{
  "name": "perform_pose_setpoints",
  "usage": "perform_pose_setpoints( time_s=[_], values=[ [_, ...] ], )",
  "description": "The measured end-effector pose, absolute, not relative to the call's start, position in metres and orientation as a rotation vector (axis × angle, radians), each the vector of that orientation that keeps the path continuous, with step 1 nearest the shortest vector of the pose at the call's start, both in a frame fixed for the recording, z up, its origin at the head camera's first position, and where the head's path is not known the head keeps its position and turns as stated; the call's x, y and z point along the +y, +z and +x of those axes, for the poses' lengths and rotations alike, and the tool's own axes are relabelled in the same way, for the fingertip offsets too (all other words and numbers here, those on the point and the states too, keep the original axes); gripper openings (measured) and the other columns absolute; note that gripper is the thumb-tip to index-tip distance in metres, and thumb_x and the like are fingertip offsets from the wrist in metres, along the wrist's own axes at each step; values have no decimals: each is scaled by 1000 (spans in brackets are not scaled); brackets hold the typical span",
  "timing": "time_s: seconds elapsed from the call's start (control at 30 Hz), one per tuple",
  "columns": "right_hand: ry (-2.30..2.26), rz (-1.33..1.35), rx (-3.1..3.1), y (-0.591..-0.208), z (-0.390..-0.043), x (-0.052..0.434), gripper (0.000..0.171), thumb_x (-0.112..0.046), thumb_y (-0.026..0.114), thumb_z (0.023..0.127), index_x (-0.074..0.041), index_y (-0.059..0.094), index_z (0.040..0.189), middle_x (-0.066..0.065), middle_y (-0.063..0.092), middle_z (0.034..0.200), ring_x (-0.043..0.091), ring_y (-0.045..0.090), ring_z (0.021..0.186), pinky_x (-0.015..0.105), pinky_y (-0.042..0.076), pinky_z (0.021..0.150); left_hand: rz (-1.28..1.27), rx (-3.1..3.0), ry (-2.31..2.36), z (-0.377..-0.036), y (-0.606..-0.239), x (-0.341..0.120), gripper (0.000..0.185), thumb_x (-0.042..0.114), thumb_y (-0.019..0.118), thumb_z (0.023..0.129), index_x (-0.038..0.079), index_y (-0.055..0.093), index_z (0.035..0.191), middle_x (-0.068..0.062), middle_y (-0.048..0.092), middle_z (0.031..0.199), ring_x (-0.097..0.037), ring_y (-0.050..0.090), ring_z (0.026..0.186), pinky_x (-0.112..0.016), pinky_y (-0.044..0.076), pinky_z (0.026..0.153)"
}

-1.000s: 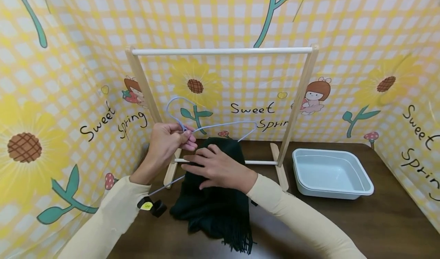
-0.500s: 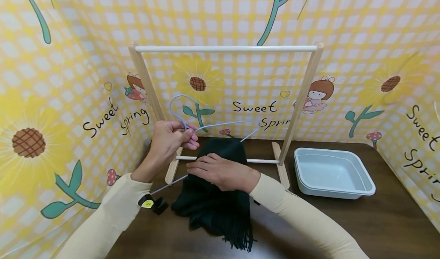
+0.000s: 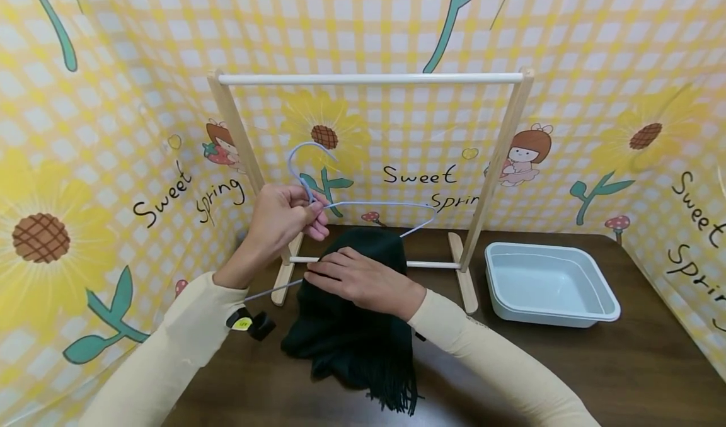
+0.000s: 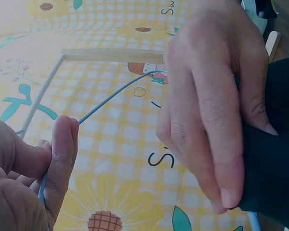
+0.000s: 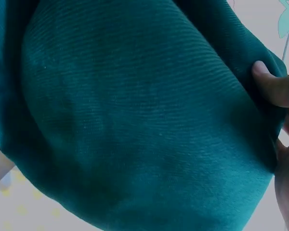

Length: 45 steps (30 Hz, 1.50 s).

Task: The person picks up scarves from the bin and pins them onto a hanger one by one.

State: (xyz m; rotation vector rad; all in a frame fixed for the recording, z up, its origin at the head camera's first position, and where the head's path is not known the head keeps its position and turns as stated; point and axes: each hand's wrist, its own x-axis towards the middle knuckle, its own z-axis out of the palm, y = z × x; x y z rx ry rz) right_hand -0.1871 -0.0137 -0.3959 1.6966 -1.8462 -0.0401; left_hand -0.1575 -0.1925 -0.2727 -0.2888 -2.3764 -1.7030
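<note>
A thin light-blue wire hanger (image 3: pixel 380 203) stands tilted with its hook upward. My left hand (image 3: pixel 280 222) pinches it at the neck, just below the hook. The dark green fringed scarf (image 3: pixel 354 339) hangs over the hanger's lower bar, its fringe lying toward the front. My right hand (image 3: pixel 365 282) holds the scarf near its left edge. In the left wrist view, the fingers of the right hand (image 4: pixel 216 106) lie along that edge with the thumb on the opposite side. The scarf (image 5: pixel 135 125) fills most of the right wrist view, where part of the right hand (image 5: pixel 277 91) shows.
A wooden rack (image 3: pixel 482 175) with a white top rod (image 3: pixel 368 79) stands behind the hands. To its right, a pale blue plastic basin (image 3: pixel 553 282) sits on the brown table (image 3: pixel 641 351). Yellow checked cloth (image 3: pixel 368 24) covers the walls around.
The right hand's fingers, spread over the scarf one second ago, have drawn together at its left edge. The left hand and the hanger hook have risen slightly, the hook shifting a little right.
</note>
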Motion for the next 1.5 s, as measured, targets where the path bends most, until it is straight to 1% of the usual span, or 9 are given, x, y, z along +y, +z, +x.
perform_pose_setpoints(
  time_s=[0.17,0.23,0.37,0.6,0.9,1.0,1.17,1.33,1.5],
  values=[
    [-7,1656,-1736,-397,-190,-16,35,-5,55,103,-9,64,137,3,67,133,17,60,120,29,48,106,-330,-2381,-1736,-156,-268,-190,20,-3,62,97,-18,69,86,-11,70,70,-14,71,52,-33,62,55],
    [42,1656,-1707,-398,-191,-17,32,-5,58,102,-9,68,132,3,70,128,16,61,116,28,49,103,-330,-2381,-1759,-155,-268,-190,19,-3,63,97,-19,69,89,-6,69,66,-14,71,52,-32,62,55],
    [201,1640,-1690,-399,-190,-20,25,-5,63,98,-9,75,120,1,74,117,15,63,107,25,52,98,-306,-2381,-1793,-153,-269,-191,19,-3,63,97,-20,68,90,-4,69,65,-13,71,53,-32,62,55],
    [467,1567,-1645,-396,-187,-26,21,4,65,94,-7,78,106,2,76,104,15,63,98,22,54,92,-268,-2378,-1843,-153,-268,-191,18,-2,63,97,-19,68,93,-4,69,65,-15,71,53,-32,62,57],
    [779,1398,-1514,-395,-181,-29,18,7,59,96,0,75,101,10,75,100,21,65,92,26,57,85,-276,-2352,-1913,-151,-273,-192,17,-6,61,96,-22,66,99,-2,68,63,-13,70,52,-31,62,55],
    [858,1272,-1461,-393,-179,-31,16,5,61,96,1,75,100,12,75,100,23,66,91,28,59,85,-253,-2351,-1941,-150,-276,-193,17,-6,60,96,-22,65,100,-2,68,63,-13,71,52,-31,62,54],
    [946,1063,-1335,-389,-178,-35,10,6,67,92,2,75,97,16,75,98,26,67,87,33,60,81,-175,-2352,-1963,-150,-281,-194,18,-5,61,96,-22,65,102,-1,67,62,-12,70,51,-29,61,54],
    [839,923,-1366,-386,-184,-34,8,4,71,90,4,74,97,18,75,96,29,67,85,35,59,79,-128,-2332,-2022,-149,-281,-194,21,-6,61,96,-24,63,106,-1,67,61,-12,68,50,-27,60,51],
    [682,955,-1679,-392,-190,-32,10,1,71,91,2,77,100,13,71,98,27,62,90,35,55,83,-122,-2327,-2047,-146,-281,-194,19,-6,61,96,-23,64,105,0,67,60,-10,67,49,-22,55,45]
  ],
)
